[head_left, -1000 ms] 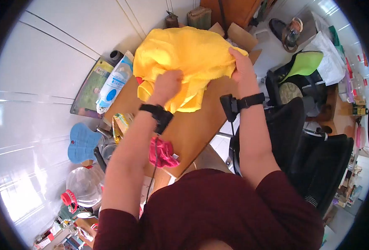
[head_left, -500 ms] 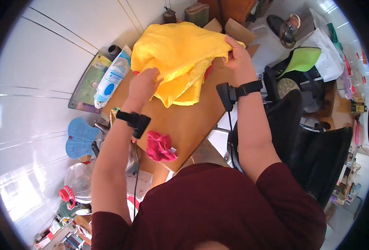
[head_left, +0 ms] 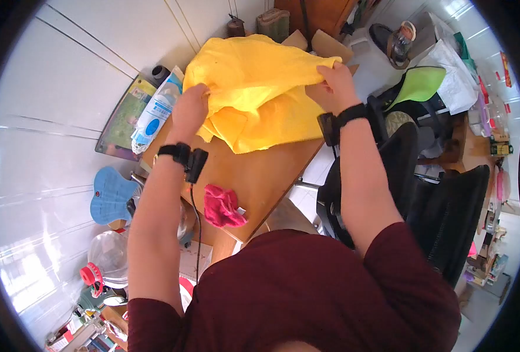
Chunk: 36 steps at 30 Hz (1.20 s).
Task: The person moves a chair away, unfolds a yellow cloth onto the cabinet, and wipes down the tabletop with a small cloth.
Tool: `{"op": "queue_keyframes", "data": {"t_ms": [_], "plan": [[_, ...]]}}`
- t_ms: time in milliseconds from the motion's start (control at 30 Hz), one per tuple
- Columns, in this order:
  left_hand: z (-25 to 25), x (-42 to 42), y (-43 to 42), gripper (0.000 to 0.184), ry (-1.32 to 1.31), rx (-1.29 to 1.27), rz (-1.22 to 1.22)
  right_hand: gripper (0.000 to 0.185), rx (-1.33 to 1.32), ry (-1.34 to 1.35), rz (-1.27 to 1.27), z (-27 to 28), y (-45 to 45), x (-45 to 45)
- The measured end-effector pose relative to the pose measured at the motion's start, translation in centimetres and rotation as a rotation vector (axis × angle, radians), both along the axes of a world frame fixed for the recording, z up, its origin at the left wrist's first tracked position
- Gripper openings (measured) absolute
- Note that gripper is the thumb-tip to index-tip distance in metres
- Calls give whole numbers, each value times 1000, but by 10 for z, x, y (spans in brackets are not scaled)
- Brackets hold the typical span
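Observation:
A large yellow cloth [head_left: 254, 76] is spread loosely over the far part of the brown wooden table [head_left: 260, 176], its near folds hanging rumpled on the top. My left hand [head_left: 191, 107] pinches its left side. On the right, my right hand [head_left: 337, 82] grips the cloth near its far right corner, so the fabric is drawn out between both hands. Closer to my body lies a crumpled pink-red cloth [head_left: 222, 205] with a small white tag, apart from both hands. What is under the yellow cloth is hidden.
Left of the table a blue-and-white plastic package [head_left: 157, 111] leans by the wall. A blue stool-like seat [head_left: 113, 195] and a clear jug with a red cap [head_left: 108, 258] stand below it. Black chairs [head_left: 448, 217] are on the right. Cardboard flaps [head_left: 330, 46] rise behind the cloth.
The yellow cloth has been pulled wider and flatter, covering the red bits seen before at its edges. My left hand has moved slightly left and up; my right hand moved slightly right and down.

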<state>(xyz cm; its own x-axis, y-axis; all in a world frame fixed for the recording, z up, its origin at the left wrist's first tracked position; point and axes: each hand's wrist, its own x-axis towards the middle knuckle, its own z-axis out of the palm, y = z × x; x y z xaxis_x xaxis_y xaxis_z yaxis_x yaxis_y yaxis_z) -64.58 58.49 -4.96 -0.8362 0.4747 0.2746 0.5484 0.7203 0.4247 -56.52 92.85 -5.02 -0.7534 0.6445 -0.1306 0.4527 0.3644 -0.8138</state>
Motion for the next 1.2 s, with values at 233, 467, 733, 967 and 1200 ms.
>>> {"op": "queue_keyframes", "data": {"t_ms": [233, 467, 733, 967, 1200], "plan": [[89, -43, 13, 22, 178, 237, 144, 25, -789, 551, 41, 52, 17, -40], [40, 29, 1, 23, 108, -25, -127, 29, -363, 272, -83, -78, 38, 44], [-70, 81, -22, 20, -79, -275, -188, 25, -180, -206, -250, -165, 10, 104], [-54, 49, -35, 19, -150, -354, 87, 22, -612, -284, -327, -147, 23, 90], [-88, 57, -19, 31, -198, -94, -68, 45, 320, -420, -10, -139, -16, 88]]}}
